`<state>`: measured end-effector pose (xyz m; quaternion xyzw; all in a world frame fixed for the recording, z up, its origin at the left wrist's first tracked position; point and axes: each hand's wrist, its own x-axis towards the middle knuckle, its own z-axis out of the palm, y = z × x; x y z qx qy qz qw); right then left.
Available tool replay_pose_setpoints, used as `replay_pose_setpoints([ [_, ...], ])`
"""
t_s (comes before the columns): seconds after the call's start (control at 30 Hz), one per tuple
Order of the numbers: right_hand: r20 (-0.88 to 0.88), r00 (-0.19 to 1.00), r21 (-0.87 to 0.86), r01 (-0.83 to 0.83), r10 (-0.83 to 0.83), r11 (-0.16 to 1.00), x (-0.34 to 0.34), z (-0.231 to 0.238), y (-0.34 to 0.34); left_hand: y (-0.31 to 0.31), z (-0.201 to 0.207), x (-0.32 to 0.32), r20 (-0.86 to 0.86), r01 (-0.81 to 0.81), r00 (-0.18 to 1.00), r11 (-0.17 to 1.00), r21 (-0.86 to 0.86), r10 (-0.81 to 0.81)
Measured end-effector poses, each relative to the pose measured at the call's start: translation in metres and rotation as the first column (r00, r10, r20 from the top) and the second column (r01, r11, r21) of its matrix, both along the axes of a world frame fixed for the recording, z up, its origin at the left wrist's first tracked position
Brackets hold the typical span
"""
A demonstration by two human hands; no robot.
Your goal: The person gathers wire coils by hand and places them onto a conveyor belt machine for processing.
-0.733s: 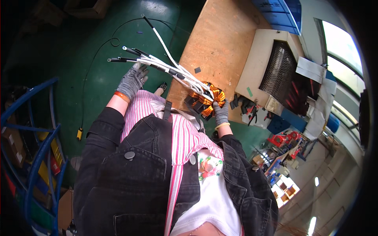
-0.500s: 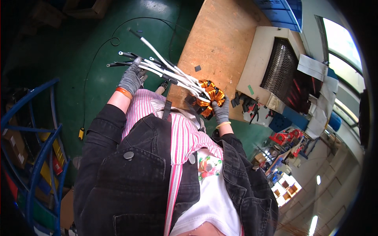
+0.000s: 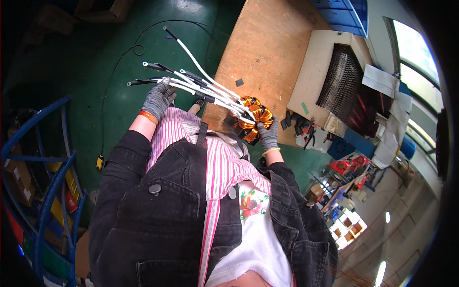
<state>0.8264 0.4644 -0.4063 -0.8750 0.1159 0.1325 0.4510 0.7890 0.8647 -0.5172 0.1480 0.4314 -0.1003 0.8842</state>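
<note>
Copper-wound toroidal coils (image 3: 260, 115) sit at the near edge of the wooden table, with my gloved right hand (image 3: 268, 136) closed around their near right side. Several white cables (image 3: 210, 90) run from the coils out to the left, past the table edge. They end in black sleeves and metal ring lugs (image 3: 145, 64). My gloved left hand (image 3: 160, 98) is closed on the lower cables close to their sleeved ends. One cable (image 3: 187, 51) stands apart from the bundle and points up and left. My left fingertips are partly hidden by the cables.
The wooden table (image 3: 263, 43) carries a small dark square piece (image 3: 239, 82). On the right stands a beige machine with a mesh cover (image 3: 338, 76), black scraps (image 3: 306, 130) beside it. A blue rack (image 3: 52, 191) stands at the left. A black cord (image 3: 113, 86) lies on the green floor.
The loose cable has swung up and slightly right, away from the bundle. My left hand has shifted slightly down along the cable ends. My right hand keeps its place on the coils.
</note>
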Motion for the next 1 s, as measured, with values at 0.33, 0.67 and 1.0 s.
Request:
replay_pose_setpoints([
  [0.33,0.013,1.0,0.01,-0.003,0.003,1.0,0.0,-0.009,-0.007,0.001,0.002,-0.004,-0.003,-0.007,1.0,1.0,0.009,0.007],
  [0.67,0.002,1.0,0.045,0.006,-0.006,0.999,-0.002,-0.011,-0.01,0.003,0.003,-0.007,0.014,0.031,0.999,0.999,0.037,-0.031],
  [1.0,0.004,1.0,0.03,0.008,-0.008,1.0,-0.002,-0.008,-0.007,0.005,0.006,-0.006,-0.036,0.014,0.999,0.999,0.045,-0.013],
])
